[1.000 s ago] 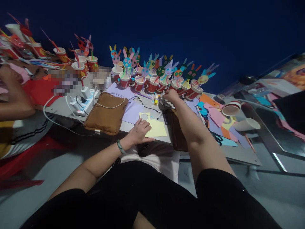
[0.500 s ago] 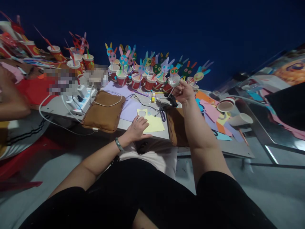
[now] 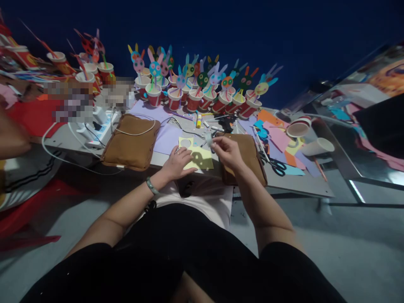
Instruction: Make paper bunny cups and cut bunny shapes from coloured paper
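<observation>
Having come back from the cups (image 3: 174,102), the right hand (image 3: 227,150) is hovering near the yellow paper (image 3: 205,162), fingertips pinching a small pale piece (image 3: 208,139), perhaps clear plastic. The left hand (image 3: 178,163), fingers loosely spread, is steadying the paper. Positioning seems underway; placing is calling for careful lowering.

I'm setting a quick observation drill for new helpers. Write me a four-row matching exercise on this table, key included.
Column one:
1. Left hand
2. Right hand
3. Scissors
4. Power strip

Column two:
A. White, with plugs in it
B. Holding a small pale thing
C. Black-handled, by the cyan paper
D. Touching the yellow paper

Right pairs: 1-D, 2-B, 3-C, 4-A
</observation>
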A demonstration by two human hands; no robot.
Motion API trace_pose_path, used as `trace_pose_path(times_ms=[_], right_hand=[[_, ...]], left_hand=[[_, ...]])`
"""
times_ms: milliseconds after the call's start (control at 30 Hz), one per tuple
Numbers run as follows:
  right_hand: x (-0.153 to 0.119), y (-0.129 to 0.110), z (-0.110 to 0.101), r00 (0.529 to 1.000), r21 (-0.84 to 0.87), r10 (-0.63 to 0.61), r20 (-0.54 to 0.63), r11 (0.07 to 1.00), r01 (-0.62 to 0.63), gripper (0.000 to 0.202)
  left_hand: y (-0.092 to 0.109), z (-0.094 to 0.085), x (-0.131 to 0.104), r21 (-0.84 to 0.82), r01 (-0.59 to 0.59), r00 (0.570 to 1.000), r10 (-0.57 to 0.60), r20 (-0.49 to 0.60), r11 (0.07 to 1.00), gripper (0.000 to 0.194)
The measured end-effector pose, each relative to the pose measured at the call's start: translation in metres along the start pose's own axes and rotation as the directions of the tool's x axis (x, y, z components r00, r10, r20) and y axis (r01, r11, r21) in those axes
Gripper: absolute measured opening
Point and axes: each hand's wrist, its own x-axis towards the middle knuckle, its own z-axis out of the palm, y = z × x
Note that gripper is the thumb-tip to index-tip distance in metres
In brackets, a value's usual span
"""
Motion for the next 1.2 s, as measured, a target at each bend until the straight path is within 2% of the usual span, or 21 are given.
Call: trace_pose_path(times_ms=[67, 167, 300, 400, 500, 767, 833, 867, 933, 967, 1000, 1033, 1067, 1100, 1133, 1200], right_hand=[[-0.019, 0.000, 0.008, 0.993, -0.167, -0.116, 0.037, 0.979, 0.120, 0.033], [-0.037, 0.002, 0.021, 0.966, -0.361, -0.246, 0.083, 0.896, 0.259, 0.030], [-0.049, 0.002, 0.035, 0.944, -0.493, -0.325, 0.058, 0.813, 0.310, 0.030], [-0.055, 0.000, 0.044, 0.949, -0.462, -0.316, -0.007, 0.843, 0.277, 0.028], [-0.060, -0.002, 0.050, 0.951, -0.376, -0.295, -0.089, 0.894, 0.242, 0.026], [-0.066, -0.009, 0.052, 0.963, -0.240, -0.180, -0.200, 0.962, 0.130, 0.023], [-0.066, -0.010, 0.049, 0.962, -0.212, -0.145, -0.230, 0.972, 0.096, 0.023], [-0.066, -0.010, 0.047, 0.960, -0.207, -0.130, -0.247, 0.975, 0.078, 0.024], [-0.065, -0.009, 0.043, 0.951, -0.204, -0.107, -0.290, 0.978, 0.048, 0.025], [-0.065, -0.008, 0.041, 0.945, -0.204, -0.100, -0.310, 0.978, 0.036, 0.026], [-0.064, -0.006, 0.039, 0.940, -0.204, -0.096, -0.327, 0.979, 0.029, 0.026], [-0.064, -0.005, 0.037, 0.937, -0.208, -0.097, -0.337, 0.978, 0.026, 0.026], [-0.063, -0.003, 0.034, 0.934, -0.220, -0.104, -0.341, 0.975, 0.028, 0.027], [-0.063, -0.001, 0.032, 0.933, -0.241, -0.121, -0.339, 0.970, 0.038, 0.027], [-0.063, 0.001, 0.030, 0.932, -0.271, -0.145, -0.332, 0.961, 0.053, 0.027], [-0.062, 0.004, 0.025, 0.932, -0.348, -0.200, -0.302, 0.934, 0.087, 0.028]], left_hand=[[0.003, -0.001, 0.002, -0.141, 0.039, 0.993, -0.054, -0.101, 0.989, 0.035], [0.015, -0.005, 0.006, -0.391, 0.123, 0.954, -0.217, -0.207, 0.912, 0.038], [0.032, -0.015, 0.012, -0.655, 0.228, 0.893, -0.422, -0.154, 0.720, 0.038], [0.038, -0.020, 0.012, -0.755, 0.264, 0.854, -0.509, -0.106, 0.600, 0.040], [0.039, -0.023, 0.010, -0.793, 0.281, 0.837, -0.543, -0.073, 0.540, 0.039], [0.041, -0.025, 0.008, -0.772, 0.296, 0.837, -0.543, -0.074, 0.563, 0.024], [0.042, -0.026, 0.005, -0.733, 0.283, 0.867, -0.492, -0.080, 0.618, 0.025], [0.043, -0.026, 0.003, -0.688, 0.264, 0.901, -0.427, -0.074, 0.676, 0.029], [0.046, -0.028, -0.004, -0.545, 0.173, 0.980, -0.201, 0.007, 0.821, 0.039], [0.048, -0.028, -0.008, -0.464, 0.094, 0.995, -0.062, 0.083, 0.881, 0.038], [0.051, -0.029, -0.012, -0.389, 0.009, 0.984, 0.060, 0.165, 0.921, 0.031], [0.053, -0.029, -0.017, -0.334, -0.077, 0.955, 0.166, 0.247, 0.940, 0.022], [0.055, -0.029, -0.021, -0.288, -0.132, 0.932, 0.218, 0.291, 0.949, 0.028], [0.057, -0.029, -0.025, -0.256, -0.171, 0.915, 0.250, 0.317, 0.951, 0.046], [0.058, -0.029, -0.028, -0.244, -0.201, 0.904, 0.276, 0.327, 0.949, 0.056], [0.057, -0.028, -0.031, -0.251, -0.219, 0.909, 0.291, 0.298, 0.943, 0.043]])
